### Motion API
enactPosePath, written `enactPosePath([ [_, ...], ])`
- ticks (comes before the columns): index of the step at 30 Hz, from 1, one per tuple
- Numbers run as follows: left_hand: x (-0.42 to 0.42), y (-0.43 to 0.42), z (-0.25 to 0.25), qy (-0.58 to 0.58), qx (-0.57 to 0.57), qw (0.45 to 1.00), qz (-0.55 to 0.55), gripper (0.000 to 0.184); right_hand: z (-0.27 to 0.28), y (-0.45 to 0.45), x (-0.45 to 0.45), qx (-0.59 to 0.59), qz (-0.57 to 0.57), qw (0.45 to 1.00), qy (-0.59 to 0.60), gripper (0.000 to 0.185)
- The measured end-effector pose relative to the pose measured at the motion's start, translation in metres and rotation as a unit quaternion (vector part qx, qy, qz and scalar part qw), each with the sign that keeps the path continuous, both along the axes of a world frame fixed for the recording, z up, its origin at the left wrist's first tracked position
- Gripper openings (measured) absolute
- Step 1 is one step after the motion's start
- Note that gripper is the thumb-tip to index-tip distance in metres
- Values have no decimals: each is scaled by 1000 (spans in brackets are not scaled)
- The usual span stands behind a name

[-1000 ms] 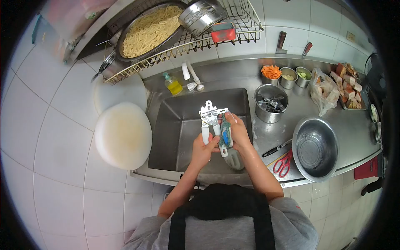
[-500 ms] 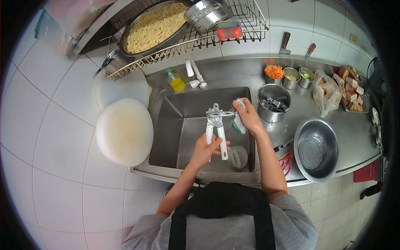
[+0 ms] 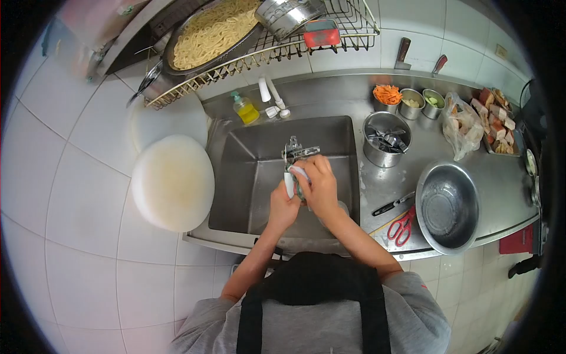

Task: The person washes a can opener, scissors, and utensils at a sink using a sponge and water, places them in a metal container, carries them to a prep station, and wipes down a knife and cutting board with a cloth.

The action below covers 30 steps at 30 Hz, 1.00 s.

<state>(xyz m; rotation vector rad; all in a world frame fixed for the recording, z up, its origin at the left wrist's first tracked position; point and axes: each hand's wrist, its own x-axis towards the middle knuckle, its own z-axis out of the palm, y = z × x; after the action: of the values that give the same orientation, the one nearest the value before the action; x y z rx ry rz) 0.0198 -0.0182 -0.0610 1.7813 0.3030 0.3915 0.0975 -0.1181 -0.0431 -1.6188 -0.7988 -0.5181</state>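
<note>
Can opener (image 3: 294, 154) above sink (image 3: 239, 189), head toward 12 o'clock, left hand (image 3: 284, 206) fingers curled round handle, right hand (image 3: 321, 186) fingers pinching sponge (image 3: 299, 171) against it.

Wire rack (image 3: 277, 56), high on the wall: pan (image 3: 237, 53) of pale noodles (image 3: 212, 35), metal pot (image 3: 289, 16) beside it, red box (image 3: 322, 34) at the front rail. Two knives (image 3: 403, 53) upright against the tiles. On the steel tabletop (image 3: 377, 186): three small cups (image 3: 411, 112) in a row, shredded carrot (image 3: 387, 94) in the leftmost; plastic bag (image 3: 461, 130); tray (image 3: 501, 152) of meat chunks (image 3: 497, 124). Nearer, wide bowl (image 3: 447, 203), red scissors (image 3: 402, 229) just left. Far left, two round white boards (image 3: 173, 183), overlapping.
</note>
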Motion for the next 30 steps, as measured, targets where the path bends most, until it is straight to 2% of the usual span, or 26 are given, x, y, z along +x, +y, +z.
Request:
enactPosePath([
  [3,-3,-3,7,19,24,1000,-4,13,0,7,-3,-12,-8,999,-41,13],
  [6,-3,-1,1,14,100,995,-26,9,4,6,-2,-51,-33,995,-85,14],
  [9,-10,4,-22,-29,-90,995,33,3,-6,-4,3,-74,-8,993,-95,16],
  [11,-13,15,5,-49,-189,980,33,10,-21,-23,19,-128,7,989,-78,17],
  [12,-17,27,20,-53,-211,976,-2,19,-24,-31,22,-104,35,994,-27,17],
  [15,-19,41,31,-33,-172,984,-37,23,-4,-37,43,49,73,992,92,15],
  [18,-20,37,22,-4,-161,985,-57,24,43,-40,61,95,98,985,105,14],
  [21,-16,29,13,9,-197,976,-92,25,70,-24,61,41,187,981,25,14],
  [24,-16,23,9,-6,-165,984,-62,26,65,-6,54,-64,169,981,-75,16],
  [27,-22,35,22,-28,-144,989,-27,26,15,-10,85,-79,131,987,-47,15],
  [30,-25,40,36,-32,-141,990,-5,26,22,-10,83,31,194,968,154,16],
])
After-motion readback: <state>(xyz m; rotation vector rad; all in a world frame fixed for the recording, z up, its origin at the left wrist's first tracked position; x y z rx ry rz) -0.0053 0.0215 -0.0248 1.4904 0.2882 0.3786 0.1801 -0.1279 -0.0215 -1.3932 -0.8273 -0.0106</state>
